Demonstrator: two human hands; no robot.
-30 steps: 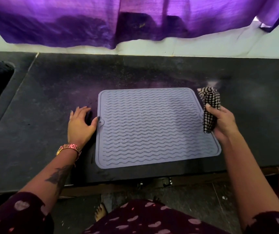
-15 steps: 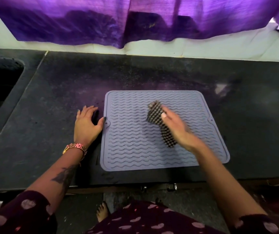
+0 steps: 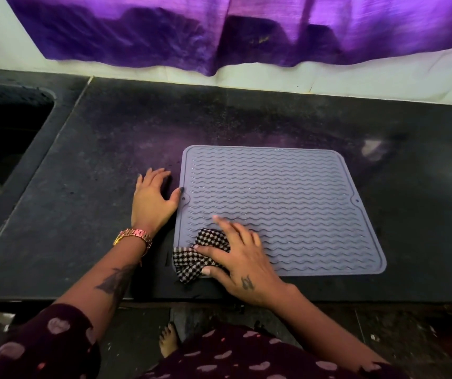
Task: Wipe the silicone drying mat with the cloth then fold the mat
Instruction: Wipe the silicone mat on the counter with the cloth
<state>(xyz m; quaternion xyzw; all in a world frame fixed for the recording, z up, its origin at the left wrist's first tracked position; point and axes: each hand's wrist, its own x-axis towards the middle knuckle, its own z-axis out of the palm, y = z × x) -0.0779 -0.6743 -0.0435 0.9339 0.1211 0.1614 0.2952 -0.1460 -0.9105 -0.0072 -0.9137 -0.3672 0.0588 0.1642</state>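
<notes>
A grey silicone drying mat (image 3: 279, 203) with wavy ridges lies flat on the dark counter. At its near left corner sits a black-and-white checked cloth (image 3: 197, 255), bunched and partly hanging over the mat's edge. My right hand (image 3: 238, 258) lies over the cloth with fingers spread, pressing it onto the mat. My left hand (image 3: 153, 201) rests flat on the counter beside the mat's left edge, its thumb touching the small tab there.
The dark stone counter (image 3: 96, 187) runs left to a sunken black sink (image 3: 3, 138) with a metal drain. A purple curtain (image 3: 219, 31) hangs over the white wall behind. The counter's front edge is just below my hands, floor and a bare foot beneath.
My right hand has swept the cloth from the mat's right edge across its middle to the near left corner. The left hand has stayed at the left edge.
</notes>
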